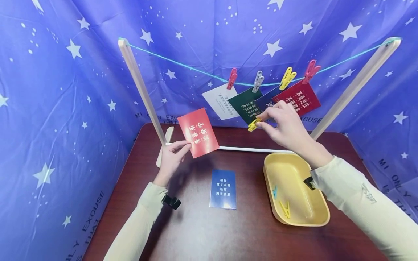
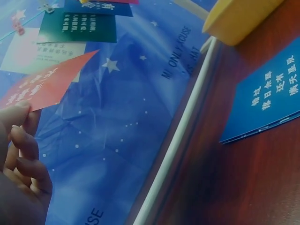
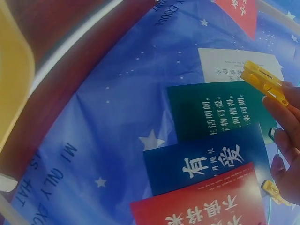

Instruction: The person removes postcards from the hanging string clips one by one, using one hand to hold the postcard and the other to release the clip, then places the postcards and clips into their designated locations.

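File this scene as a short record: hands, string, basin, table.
Left hand: pinches rectangular red paper card with white characters
Right hand: pinches yellow plastic clothespin
Turquoise string: white paper card, green paper card, dark blue paper card, dark red paper card, all clipped on
Yellow plastic basin: small blue plastic clip, another yellow plastic clothespin visible inside
Reddish-brown table: rectangular blue paper card, left of the basin

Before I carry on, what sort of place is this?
Probably a small staged tabletop set-up, perhaps for practice or filming: a dark table backed and flanked by starry blue curtain, with cards clipped to a line between wooden posts.
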